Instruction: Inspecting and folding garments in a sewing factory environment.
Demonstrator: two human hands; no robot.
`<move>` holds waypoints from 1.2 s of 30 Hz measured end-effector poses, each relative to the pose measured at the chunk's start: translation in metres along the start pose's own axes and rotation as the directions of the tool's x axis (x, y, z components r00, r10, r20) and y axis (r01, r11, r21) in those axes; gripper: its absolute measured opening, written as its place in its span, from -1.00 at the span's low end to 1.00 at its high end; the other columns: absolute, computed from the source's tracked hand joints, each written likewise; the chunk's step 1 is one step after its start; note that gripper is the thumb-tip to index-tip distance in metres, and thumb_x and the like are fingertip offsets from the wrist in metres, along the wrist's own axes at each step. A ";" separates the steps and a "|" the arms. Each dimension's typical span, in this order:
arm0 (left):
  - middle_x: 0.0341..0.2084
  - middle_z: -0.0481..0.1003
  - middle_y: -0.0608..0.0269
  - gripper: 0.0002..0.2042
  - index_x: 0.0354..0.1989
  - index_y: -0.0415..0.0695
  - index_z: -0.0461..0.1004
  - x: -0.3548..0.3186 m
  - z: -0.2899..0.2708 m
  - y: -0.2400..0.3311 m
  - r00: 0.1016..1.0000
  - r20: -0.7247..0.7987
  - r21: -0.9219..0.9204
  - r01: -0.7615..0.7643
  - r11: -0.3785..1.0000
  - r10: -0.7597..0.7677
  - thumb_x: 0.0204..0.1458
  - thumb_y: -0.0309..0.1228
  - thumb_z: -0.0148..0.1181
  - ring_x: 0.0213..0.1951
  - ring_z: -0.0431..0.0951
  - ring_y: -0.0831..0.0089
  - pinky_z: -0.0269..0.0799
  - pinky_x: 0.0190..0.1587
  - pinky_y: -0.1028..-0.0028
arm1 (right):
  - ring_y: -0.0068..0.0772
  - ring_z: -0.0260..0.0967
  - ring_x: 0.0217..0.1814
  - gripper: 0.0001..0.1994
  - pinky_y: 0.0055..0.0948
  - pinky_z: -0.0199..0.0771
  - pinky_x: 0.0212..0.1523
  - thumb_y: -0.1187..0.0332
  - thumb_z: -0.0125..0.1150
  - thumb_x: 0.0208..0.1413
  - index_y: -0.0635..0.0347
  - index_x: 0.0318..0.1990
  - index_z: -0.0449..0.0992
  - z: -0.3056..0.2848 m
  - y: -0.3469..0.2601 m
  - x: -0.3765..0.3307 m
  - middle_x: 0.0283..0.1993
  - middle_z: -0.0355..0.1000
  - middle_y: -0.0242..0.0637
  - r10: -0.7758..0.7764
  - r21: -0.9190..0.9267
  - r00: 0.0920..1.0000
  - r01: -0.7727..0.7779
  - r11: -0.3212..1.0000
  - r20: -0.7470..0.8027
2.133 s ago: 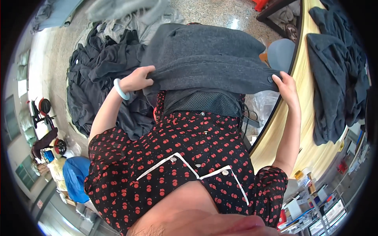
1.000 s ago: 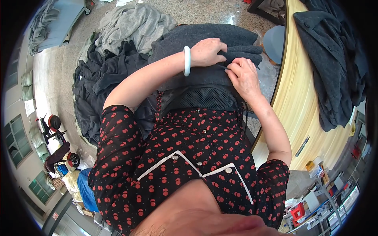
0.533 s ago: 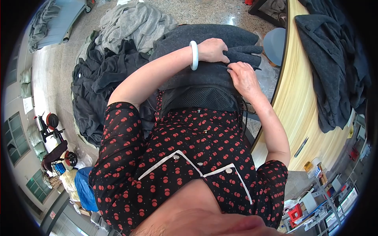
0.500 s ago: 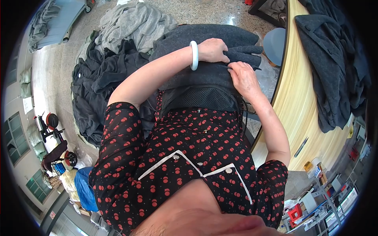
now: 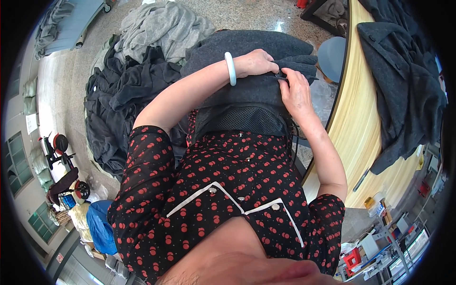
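Observation:
A dark grey knit garment (image 5: 251, 43) lies across my lap, over a black mesh apron (image 5: 242, 118). With a pale bangle (image 5: 230, 69) at its wrist, my left hand (image 5: 256, 62) reaches in from the left and pinches the garment's edge. My right hand (image 5: 297, 91) meets it from the right, thumb and fingers closed on the same edge. Between the fingertips is a small dark spot, possibly a button, too small to make out. A narrow folded part of the garment, perhaps a cuff, sticks out beyond my fingers to the right.
A heap of dark garments (image 5: 128, 95) lies on the left, with light grey ones (image 5: 164, 28) behind. At right stands a wooden table (image 5: 354, 123) bearing another dark grey garment (image 5: 399, 90) and a pen (image 5: 362, 180). A grey round stool (image 5: 331, 57) stands beside the table.
My fingertips have shifted slightly right along the garment's edge, and the right fingers now curl over it more. The garment on the table appears lower, near the pen.

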State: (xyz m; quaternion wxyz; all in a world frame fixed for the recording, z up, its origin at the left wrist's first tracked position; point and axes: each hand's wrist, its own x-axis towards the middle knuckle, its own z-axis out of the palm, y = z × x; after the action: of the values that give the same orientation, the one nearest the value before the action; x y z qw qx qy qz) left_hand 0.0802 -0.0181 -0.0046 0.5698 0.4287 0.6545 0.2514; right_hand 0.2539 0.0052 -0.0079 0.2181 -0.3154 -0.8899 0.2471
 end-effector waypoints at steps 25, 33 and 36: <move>-0.51 0.41 -0.04 -0.82 -0.53 -0.29 0.38 -0.014 0.014 -0.012 0.782 0.035 0.717 -0.453 0.530 0.622 -0.17 -0.39 -0.01 -0.41 0.47 0.10 0.38 -0.31 0.23 | -0.13 0.21 -0.26 -0.81 -0.27 0.19 -0.17 0.57 0.00 -0.12 0.32 -0.27 0.34 -0.003 0.007 0.003 -0.38 0.24 -0.15 -0.153 -0.240 0.981 0.177 0.954 0.117; -0.52 0.40 -0.05 -0.76 -0.41 -0.38 0.35 -0.003 -0.005 -0.014 0.846 0.216 0.285 -0.533 0.797 0.488 -0.07 -0.38 -0.02 -0.45 0.43 0.19 0.31 -0.33 0.31 | -0.33 0.27 -0.29 -0.87 -0.42 0.26 -0.26 0.53 0.04 -0.06 0.32 -0.30 0.37 -0.023 0.020 0.014 -0.35 0.31 -0.24 -0.050 0.281 0.983 -0.001 0.960 0.174; -0.53 0.42 -0.08 -0.70 -0.34 -0.39 0.36 -0.010 -0.008 -0.002 0.869 0.270 0.146 -0.463 0.874 0.416 -0.08 -0.33 0.04 -0.49 0.42 0.26 0.30 -0.34 0.35 | -0.59 0.28 -0.40 -0.87 -0.55 0.27 -0.35 0.41 0.13 -0.04 0.27 -0.35 0.43 -0.029 0.021 0.020 -0.40 0.38 -0.32 0.113 0.451 0.951 -0.238 0.860 0.287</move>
State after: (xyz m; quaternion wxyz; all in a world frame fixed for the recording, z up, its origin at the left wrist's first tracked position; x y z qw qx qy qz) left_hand 0.0716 -0.0265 0.0007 0.5216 0.6497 0.4910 0.2545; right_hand 0.2652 0.0424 0.0076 0.1518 -0.2982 -0.7882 0.5165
